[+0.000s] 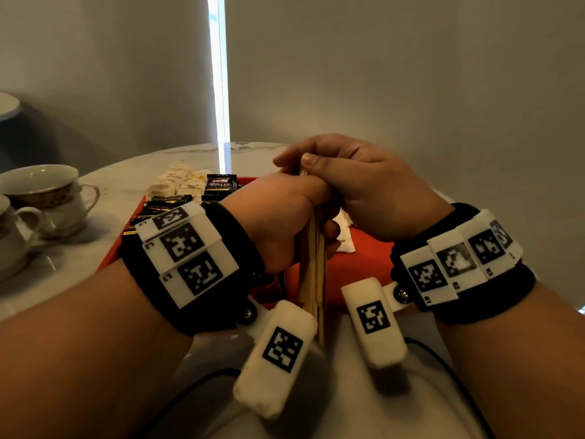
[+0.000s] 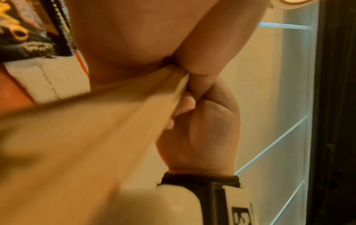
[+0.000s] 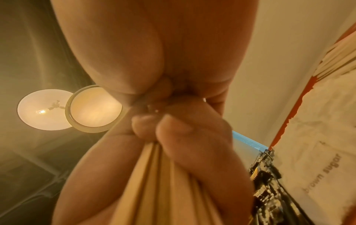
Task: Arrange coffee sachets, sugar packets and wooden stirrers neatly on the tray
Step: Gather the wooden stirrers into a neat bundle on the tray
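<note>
The marble-patterned table (image 1: 133, 172) carries a red tray (image 1: 361, 248), which sits at its near edge in front of the person. Two white teacups (image 1: 47, 198) with patterned bands stand on the table to the left of the tray, well apart from it.

On the tray's far left part lies a group of black coffee sachets (image 1: 220, 184), one of them upright enough to show the word "SUPREMO". Just behind them, at the tray's far edge, sits a heap of pale sugar packets (image 1: 177, 180). A single white packet (image 1: 343, 240) printed "brown sugar" lies flat near the tray's middle, partly hidden by the hands.

Both hands are raised above the tray and meet around one bundle of wooden stirrers (image 1: 313, 274), held nearly upright with its lower ends hanging toward the person. The left hand (image 1: 278, 223) is clenched round the bundle's middle, thumb across the front. The right hand (image 1: 357, 185) is curled over the bundle's upper end, thumb and fingers pressed against the tips. The stirrers touch neither tray nor table.

Each wrist carries a black band with white marker tiles.
</note>
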`<state>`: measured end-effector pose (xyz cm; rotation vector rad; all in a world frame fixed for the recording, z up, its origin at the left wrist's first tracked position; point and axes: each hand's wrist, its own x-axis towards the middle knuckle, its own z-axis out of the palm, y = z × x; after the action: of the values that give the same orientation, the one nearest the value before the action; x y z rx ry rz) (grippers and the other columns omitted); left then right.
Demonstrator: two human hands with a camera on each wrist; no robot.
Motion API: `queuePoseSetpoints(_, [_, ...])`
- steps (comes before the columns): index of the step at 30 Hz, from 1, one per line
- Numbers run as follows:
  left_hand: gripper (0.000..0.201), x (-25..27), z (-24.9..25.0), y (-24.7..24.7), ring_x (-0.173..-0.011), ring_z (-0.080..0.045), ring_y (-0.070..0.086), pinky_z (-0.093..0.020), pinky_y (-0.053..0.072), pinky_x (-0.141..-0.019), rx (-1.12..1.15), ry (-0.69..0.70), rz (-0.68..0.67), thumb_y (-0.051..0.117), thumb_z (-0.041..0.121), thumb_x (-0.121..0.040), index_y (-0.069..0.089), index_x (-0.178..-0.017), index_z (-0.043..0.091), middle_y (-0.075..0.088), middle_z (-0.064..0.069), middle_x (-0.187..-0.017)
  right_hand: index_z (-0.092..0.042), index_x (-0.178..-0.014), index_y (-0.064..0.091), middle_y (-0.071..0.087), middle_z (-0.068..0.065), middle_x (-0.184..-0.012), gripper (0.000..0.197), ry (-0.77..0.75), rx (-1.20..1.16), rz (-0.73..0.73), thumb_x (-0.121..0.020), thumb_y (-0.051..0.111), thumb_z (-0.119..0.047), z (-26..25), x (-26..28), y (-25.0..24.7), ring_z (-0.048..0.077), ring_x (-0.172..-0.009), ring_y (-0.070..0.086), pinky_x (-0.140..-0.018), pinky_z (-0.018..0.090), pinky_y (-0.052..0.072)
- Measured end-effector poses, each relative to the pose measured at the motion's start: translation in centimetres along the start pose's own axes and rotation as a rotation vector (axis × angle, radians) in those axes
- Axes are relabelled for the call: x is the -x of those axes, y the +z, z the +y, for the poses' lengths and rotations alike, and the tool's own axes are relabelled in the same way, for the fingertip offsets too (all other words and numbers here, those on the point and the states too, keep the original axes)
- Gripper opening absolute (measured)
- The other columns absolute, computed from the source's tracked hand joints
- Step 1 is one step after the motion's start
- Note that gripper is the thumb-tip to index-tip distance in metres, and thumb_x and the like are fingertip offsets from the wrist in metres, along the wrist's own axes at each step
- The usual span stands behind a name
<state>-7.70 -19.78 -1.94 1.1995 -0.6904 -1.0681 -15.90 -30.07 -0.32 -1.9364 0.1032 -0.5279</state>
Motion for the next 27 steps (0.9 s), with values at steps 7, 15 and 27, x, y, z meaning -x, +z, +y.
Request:
queuePoseSetpoints(7, [0.02,-0.4,1.0,-0.4,-0.049,-0.012,0.057,-0.032,0.053,-0.054,0.293,0.268,0.073,0.056,0.028,-0.1,0.053,-0.088,0.012,0.055,0.002,-0.058,-0.016,-0.129,0.058,0.065,0.007,-0.11,0.046,0.069,-0.273,0.097,-0.092,0.059,-0.043,0.6,-0.1,-0.9,0.018,-0.088,0.068,-0.073,0.032,0.056])
queuePoseSetpoints(15, [0.023,-0.9,2.8,-2.7,-0.062,-0.012,0.058,-0.034,0.055,-0.065,0.431,0.445,0.23,0.061,0.036,-0.098,0.049,-0.09,0.019,0.052,0.006,-0.065,-0.012,-0.106,0.057,0.066,0.01,-0.081,0.033,0.298,-0.255,-0.317,-0.084,0.073,-0.031,0.9,0.2,0.3,0.026,-0.063,0.06,-0.05,0.029,0.045])
queuePoseSetpoints(27, [0.028,-0.5,3.2,-5.2,-0.073,-0.017,0.064,-0.029,0.048,-0.061,0.069,0.33,0.08,0.074,0.039,-0.073,0.061,-0.086,0.018,0.064,0.001,-0.081,-0.021,-0.091,0.068,0.049,0.008,-0.07,0.009,0.303,0.007,-0.295,-0.084,0.069,-0.016,0.8,0.6,-4.3,0.015,-0.045,0.035,-0.044,0.025,0.026])
